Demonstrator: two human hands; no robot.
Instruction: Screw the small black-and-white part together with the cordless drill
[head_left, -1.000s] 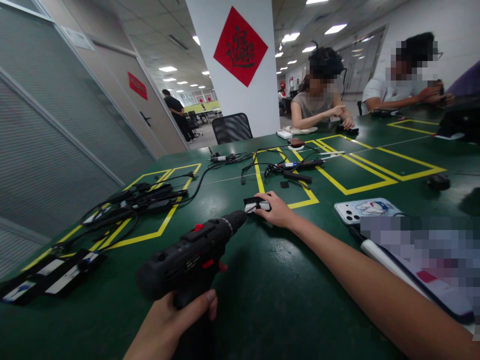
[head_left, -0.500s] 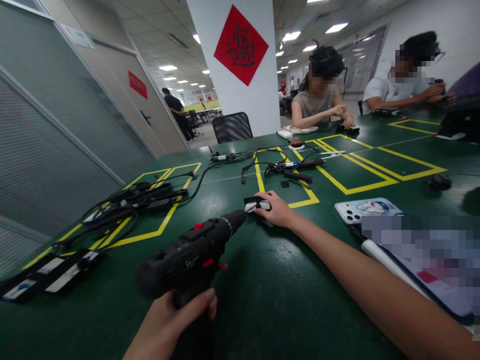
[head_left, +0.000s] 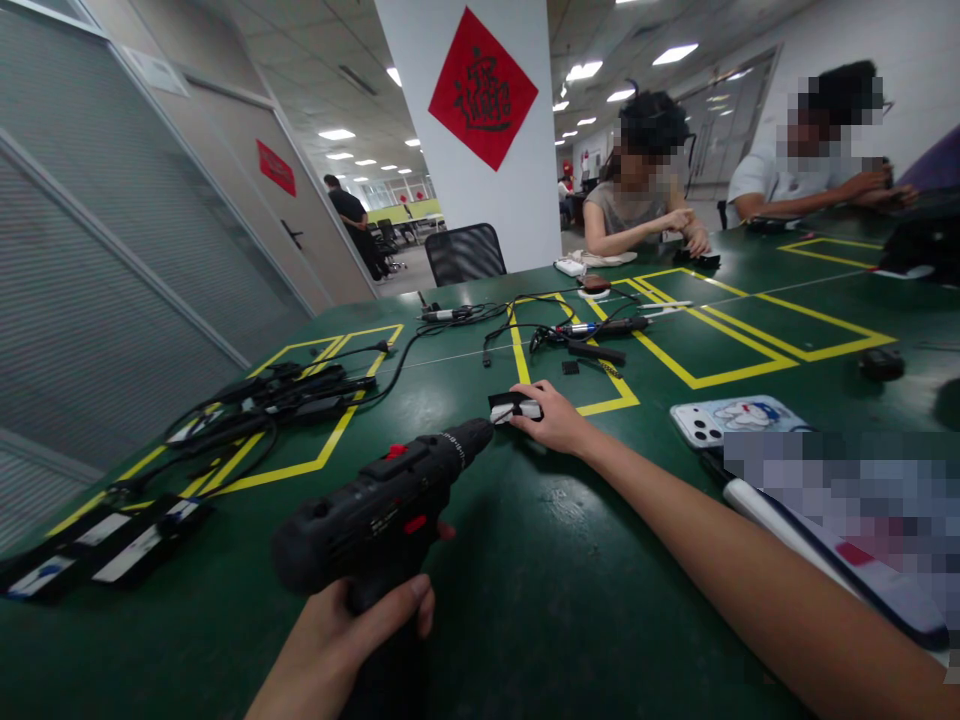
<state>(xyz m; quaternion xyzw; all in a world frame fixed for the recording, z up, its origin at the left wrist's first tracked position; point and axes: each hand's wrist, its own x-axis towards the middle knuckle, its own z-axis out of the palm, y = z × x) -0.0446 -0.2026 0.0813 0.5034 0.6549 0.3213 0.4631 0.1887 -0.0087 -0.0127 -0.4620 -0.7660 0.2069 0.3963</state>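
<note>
Left hand (head_left: 334, 635) grips drill (head_left: 375, 512), lower centre; right hand (head_left: 556, 422) pinches block (head_left: 530, 410), mid-frame. Bit (head_left: 502, 416) seating unclear; skid could nick fingers (head_left: 530, 391).

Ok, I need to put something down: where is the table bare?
Free: between the drill in the left hand and the cables at far left; between drill and right arm; the near ends of the yellow boxes beyond the phone. Crowded: the cables, and the gear past the right hand.
</note>
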